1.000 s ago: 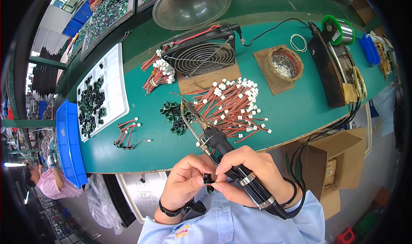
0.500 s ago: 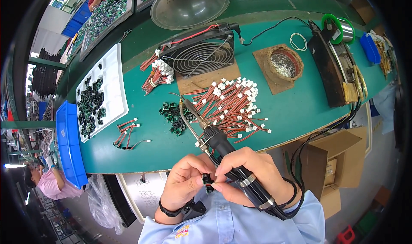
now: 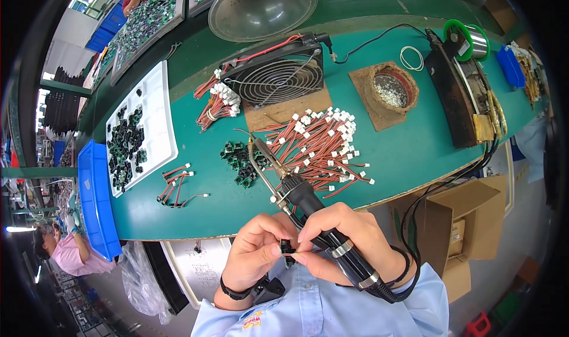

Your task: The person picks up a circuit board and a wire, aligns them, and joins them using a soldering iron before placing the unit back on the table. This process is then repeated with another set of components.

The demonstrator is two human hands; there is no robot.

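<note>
Close to my chest, my left hand [image 3: 253, 254] pinches a small black and green circuit board part [image 3: 285, 247] between thumb and fingers. My right hand [image 3: 361, 239] is closed around a black soldering iron [image 3: 303, 199] with a thin metal feed tube along it. The right thumb and forefinger tips also meet at the small part. The iron points up and left over the bench, its tip above a pile of similar black and green parts [image 3: 240, 164]. Beside that lies a heap of red and black wire leads [image 3: 320, 147] with white connectors.
A fan [image 3: 275, 79] stands behind the leads, with a bundle of leads [image 3: 219, 104] beside it. At left are a white tray [image 3: 155, 120] of parts and a blue bin [image 3: 95, 200]. On the right sit a solder-filled pot [image 3: 391, 91], a black box [image 3: 450, 94] and a solder spool [image 3: 474, 42].
</note>
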